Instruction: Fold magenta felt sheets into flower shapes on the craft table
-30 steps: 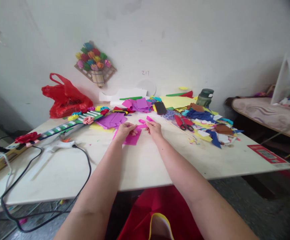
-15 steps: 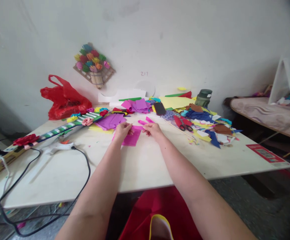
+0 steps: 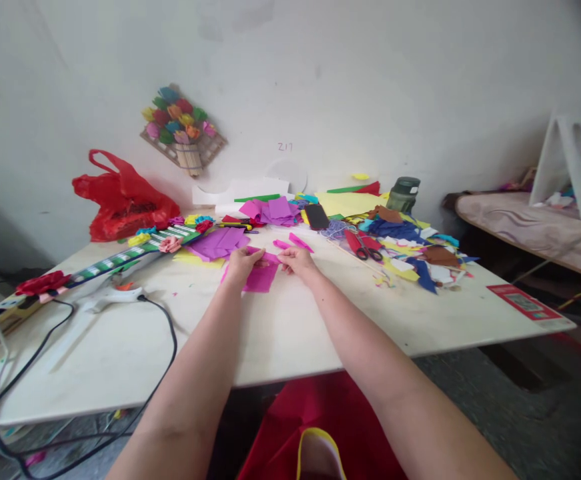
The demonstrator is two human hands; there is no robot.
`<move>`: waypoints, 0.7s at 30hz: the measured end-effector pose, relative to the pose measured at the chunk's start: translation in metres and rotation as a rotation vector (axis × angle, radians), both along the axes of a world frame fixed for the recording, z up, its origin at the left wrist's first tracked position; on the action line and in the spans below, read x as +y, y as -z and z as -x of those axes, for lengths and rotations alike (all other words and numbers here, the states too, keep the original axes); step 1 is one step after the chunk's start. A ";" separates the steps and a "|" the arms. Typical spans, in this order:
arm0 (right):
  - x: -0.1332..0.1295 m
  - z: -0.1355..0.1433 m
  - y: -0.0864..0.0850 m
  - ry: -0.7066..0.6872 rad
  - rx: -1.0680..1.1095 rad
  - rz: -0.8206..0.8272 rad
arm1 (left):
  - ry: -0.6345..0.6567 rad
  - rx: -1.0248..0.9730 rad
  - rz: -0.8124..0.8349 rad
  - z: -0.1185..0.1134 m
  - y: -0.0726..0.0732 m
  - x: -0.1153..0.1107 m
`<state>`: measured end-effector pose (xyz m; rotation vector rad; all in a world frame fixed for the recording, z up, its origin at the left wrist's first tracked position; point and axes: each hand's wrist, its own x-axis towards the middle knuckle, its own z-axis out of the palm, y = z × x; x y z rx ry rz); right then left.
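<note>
Between my two hands a strip of purple-pink crepe paper [image 3: 271,258] is held at its ends, just above the table. My left hand [image 3: 243,264] pinches the left end with thumb and forefinger. The right end is pinched by my right hand [image 3: 296,261]. Below them a square magenta sheet [image 3: 260,279] lies flat, partly covered by the left hand. Just beyond the right hand lie narrow folded pink pieces [image 3: 297,243]. A stack of purple paper [image 3: 219,243] lies beyond and left of the left hand.
On the right lie scissors [image 3: 367,253], a phone [image 3: 317,217], and a heap of paper scraps [image 3: 423,257]. A dark green bottle [image 3: 403,195] stands behind. Leftward are a flower-decorated strip [image 3: 115,263], a white glue gun [image 3: 105,300] with a black cable, and a red plastic bag [image 3: 125,207].
Both hands still grip the paper strip, with little change in their pose. The whole view has shifted slightly, so things appear a little further left.
</note>
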<state>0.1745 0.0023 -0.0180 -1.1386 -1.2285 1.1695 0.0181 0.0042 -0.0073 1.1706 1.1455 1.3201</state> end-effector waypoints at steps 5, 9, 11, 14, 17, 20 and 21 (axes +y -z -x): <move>-0.002 0.002 -0.001 -0.041 -0.011 -0.070 | -0.036 0.084 -0.044 0.001 0.001 0.001; 0.002 0.004 0.004 -0.057 -0.076 -0.092 | -0.087 0.060 -0.071 0.002 -0.001 0.001; 0.005 0.005 0.006 -0.023 -0.083 -0.095 | -0.127 0.026 -0.076 0.002 -0.003 0.000; 0.009 0.000 0.006 0.101 -0.042 -0.104 | -0.179 -0.049 -0.069 0.002 -0.007 -0.003; 0.014 -0.010 0.005 0.278 0.012 -0.120 | -0.203 -0.073 -0.051 0.003 -0.009 -0.004; 0.019 -0.024 0.006 0.408 -0.003 -0.145 | -0.225 -0.060 -0.046 0.005 -0.009 -0.003; 0.021 -0.028 0.007 0.438 -0.018 -0.144 | -0.235 -0.059 -0.046 0.005 -0.009 -0.002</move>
